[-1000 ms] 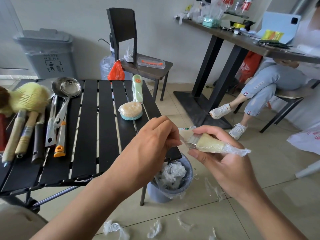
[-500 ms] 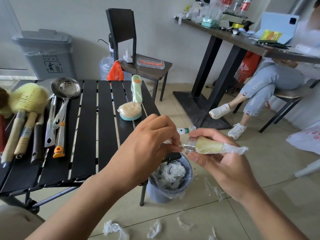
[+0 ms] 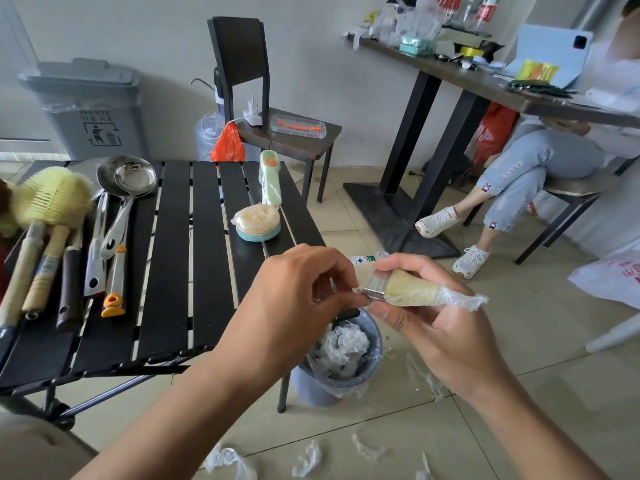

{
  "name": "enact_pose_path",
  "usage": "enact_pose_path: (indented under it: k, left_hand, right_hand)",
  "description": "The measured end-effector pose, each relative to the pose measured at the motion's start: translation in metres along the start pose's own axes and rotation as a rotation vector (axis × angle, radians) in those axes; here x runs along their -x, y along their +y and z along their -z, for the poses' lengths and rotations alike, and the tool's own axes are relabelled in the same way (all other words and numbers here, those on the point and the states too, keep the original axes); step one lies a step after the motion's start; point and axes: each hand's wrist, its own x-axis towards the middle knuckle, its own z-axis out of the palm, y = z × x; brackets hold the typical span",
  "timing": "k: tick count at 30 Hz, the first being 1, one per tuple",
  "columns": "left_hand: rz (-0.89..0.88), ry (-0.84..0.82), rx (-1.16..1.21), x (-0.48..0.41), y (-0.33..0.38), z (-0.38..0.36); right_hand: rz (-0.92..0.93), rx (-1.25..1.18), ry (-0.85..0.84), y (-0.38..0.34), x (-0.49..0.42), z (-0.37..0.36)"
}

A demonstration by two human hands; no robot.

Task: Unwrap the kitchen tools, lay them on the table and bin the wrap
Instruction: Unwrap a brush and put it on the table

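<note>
Over the little bin [image 3: 376, 346], the right hand [image 3: 440, 336] grips the wrapped brush [image 3: 412, 291]. The left hand [image 3: 294, 306] has its fingers pinching the film [image 3: 464, 300] by the ferrule. Best to peel steadily toward the bristles, so scraps drop into the bin.

Blk slat table [image 3: 173, 271] w/ brushes [image 3: 48, 209], ladle [image 3: 135, 176], wrapped sponge [image 3: 256, 221] on top.
</note>
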Motion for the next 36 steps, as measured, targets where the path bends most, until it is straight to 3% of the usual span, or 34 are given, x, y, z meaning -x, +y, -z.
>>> enact_pose_path:
  k: [11,16,26,31,36]
  left_hand:
    - [0.085,-0.013,0.249,0.0034,0.0027,0.0007]
    - [0.106,0.037,0.081,0.0034,0.0018,-0.0010]
    - [-0.196,0.133,-0.294,0.0050,0.0044,-0.0034]
    - [-0.242,0.100,-0.331,0.0026,0.0034,-0.0017]
    - [-0.141,0.011,-0.138,0.0010,0.0018,0.0015]
  right_hand:
    - [0.007,0.122,0.047,0.0071,-0.0027,-0.0012]
    - [0.074,0.172,0.076,0.0026,-0.0010,0.0034]
    - [0.072,0.038,-0.011,0.0002,0.0009,-0.0044]
    - [0.053,-0.009,-0.005,0.0002,0.0006,-0.0045]
    - [0.035,0.001,0.015,0.0003,0.0008,-0.0046]
